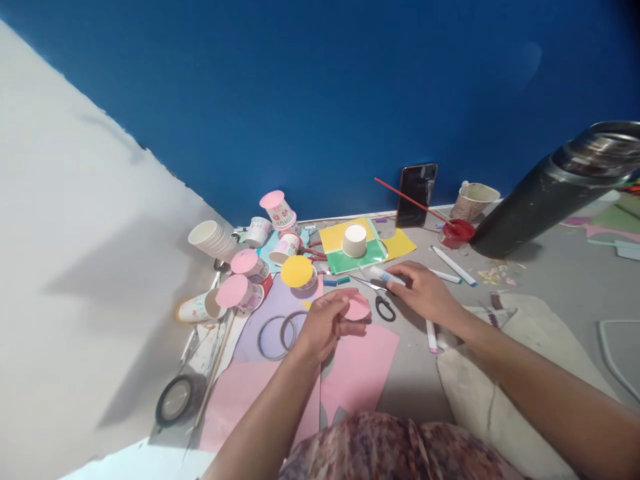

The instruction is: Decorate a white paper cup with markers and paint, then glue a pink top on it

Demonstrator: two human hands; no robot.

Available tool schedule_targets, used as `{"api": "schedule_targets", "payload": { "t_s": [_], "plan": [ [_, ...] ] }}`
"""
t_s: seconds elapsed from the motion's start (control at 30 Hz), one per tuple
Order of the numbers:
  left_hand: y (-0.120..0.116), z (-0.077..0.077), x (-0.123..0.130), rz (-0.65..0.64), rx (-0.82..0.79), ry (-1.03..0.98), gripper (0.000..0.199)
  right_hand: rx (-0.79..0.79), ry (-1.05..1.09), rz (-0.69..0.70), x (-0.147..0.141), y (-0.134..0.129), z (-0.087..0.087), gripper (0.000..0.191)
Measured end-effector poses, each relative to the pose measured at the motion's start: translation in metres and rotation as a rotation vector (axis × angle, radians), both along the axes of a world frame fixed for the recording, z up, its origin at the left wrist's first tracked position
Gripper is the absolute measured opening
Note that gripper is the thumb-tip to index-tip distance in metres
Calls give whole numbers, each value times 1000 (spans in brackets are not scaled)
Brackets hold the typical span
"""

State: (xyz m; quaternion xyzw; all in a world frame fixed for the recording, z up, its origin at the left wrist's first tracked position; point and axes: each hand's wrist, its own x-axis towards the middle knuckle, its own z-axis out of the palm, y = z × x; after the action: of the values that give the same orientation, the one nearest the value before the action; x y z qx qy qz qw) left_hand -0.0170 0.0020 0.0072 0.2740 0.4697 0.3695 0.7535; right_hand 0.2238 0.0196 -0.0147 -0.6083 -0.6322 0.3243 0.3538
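Note:
My left hand (325, 323) holds a round pink paper disc (357, 305) by its left edge, above a larger pink sheet (363, 363). To its right, my right hand (417, 290) is closed on a white glue stick (386, 275). Black-handled scissors (385, 309) lie on the table between the hands. Behind them an upside-down white paper cup (355, 241) stands on yellow and green paper (357, 261). At the left are several paper cups topped with pink discs (233, 291) and one with a yellow disc (297, 272).
A stack of paper cups (213, 240) and a black tape roll (175, 400) are at the left. A phone (417, 195) leans on the blue wall. A red paint pot (457, 233) with a brush sits beside a tall black flask (537, 193). Markers (454, 265) and a cloth (530, 360) lie right.

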Motion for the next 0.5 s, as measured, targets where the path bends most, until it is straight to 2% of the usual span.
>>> {"api": "schedule_targets", "payload": {
  "t_s": [0.13, 0.3, 0.4, 0.5],
  "plan": [
    [-2, 0, 2, 10, 115, 201, 46, 44, -222, -1, -1, -1, -5, 17],
    [-3, 1, 2, 75, 297, 316, 26, 56, -331, 1, 0, 0, -7, 12],
    [-3, 0, 3, 104, 287, 299, 24, 64, -309, 7, 1, 1, -7, 11],
    [-4, -3, 4, 83, 210, 212, 35, 80, -222, 6, 0, 1, -5, 19]
  ]
}}
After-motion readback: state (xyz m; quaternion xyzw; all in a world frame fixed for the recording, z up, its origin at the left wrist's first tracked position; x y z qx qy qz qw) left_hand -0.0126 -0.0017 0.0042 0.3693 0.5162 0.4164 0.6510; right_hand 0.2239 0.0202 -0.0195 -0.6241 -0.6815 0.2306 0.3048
